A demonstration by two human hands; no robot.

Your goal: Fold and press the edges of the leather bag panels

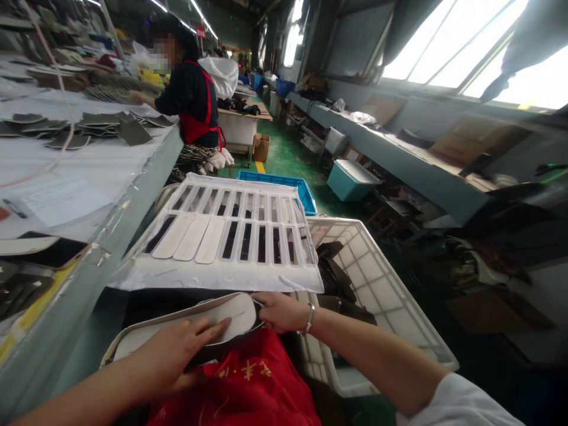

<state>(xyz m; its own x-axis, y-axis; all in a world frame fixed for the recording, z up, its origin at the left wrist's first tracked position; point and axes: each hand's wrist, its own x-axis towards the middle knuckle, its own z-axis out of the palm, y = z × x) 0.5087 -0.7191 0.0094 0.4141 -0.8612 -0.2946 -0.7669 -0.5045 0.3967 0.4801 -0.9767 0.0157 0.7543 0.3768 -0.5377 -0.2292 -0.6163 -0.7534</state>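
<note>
A long pale insole-shaped piece [235, 316] with a raised rim lies across the lap, over a red apron [270, 378]. My left hand [177, 349] rests on it with fingers spread, fingertips on the pale surface. At the piece's right end, my right hand [275, 310] is closed with fingers pinched at the rim; a bracelet is on that wrist. Just beyond stands a white slotted rack [231, 275], with several flat white pieces [189, 236] lying on its left part.
A white crate [394, 296] with dark pieces stands at the right, a blue crate [310, 198] behind the rack. A worktable [128, 171] with papers and stacked dark pieces runs along the left. A person [193, 94] in a red apron works there.
</note>
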